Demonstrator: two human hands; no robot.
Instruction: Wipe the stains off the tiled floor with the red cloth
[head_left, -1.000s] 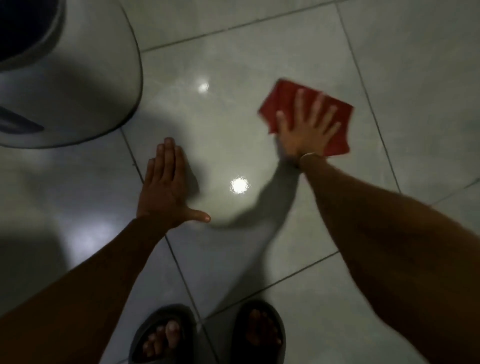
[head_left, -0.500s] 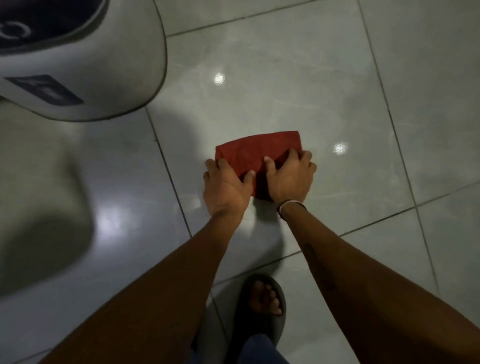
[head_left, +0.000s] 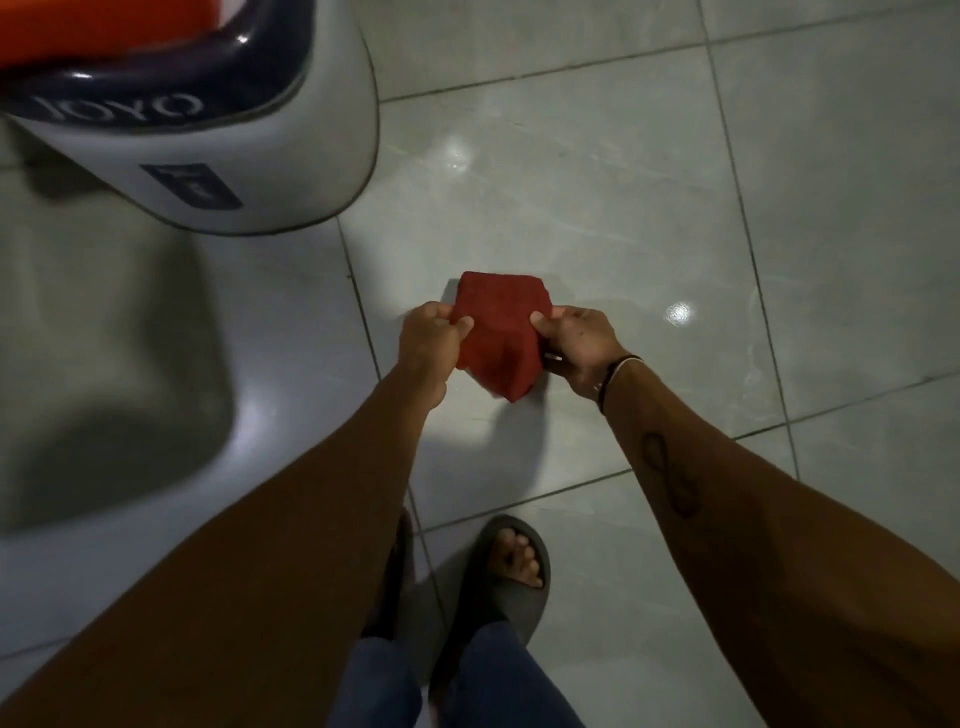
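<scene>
Your left hand (head_left: 428, 345) and right hand (head_left: 582, 343) each pinch a side of the folded red cloth (head_left: 498, 332), held above the tiled floor (head_left: 597, 208). A white container (head_left: 234, 171) stands near, to its left.

The large white plastic container with a dark rim (head_left: 218, 130) runs off the top and left edges, so its full shape and the orange thing inside it (head_left: 98, 26) cannot be made out. The folded red cloth (head_left: 501, 332) hides the fingers of the left hand (head_left: 428, 345) and right hand (head_left: 582, 345) behind its sides and covers the grey glossy tiled floor (head_left: 597, 208) beneath. The left forearm conceals most of one dark slide sandal (head_left: 392, 577), and both blue-trousered legs are cut off by the bottom edge.
</scene>
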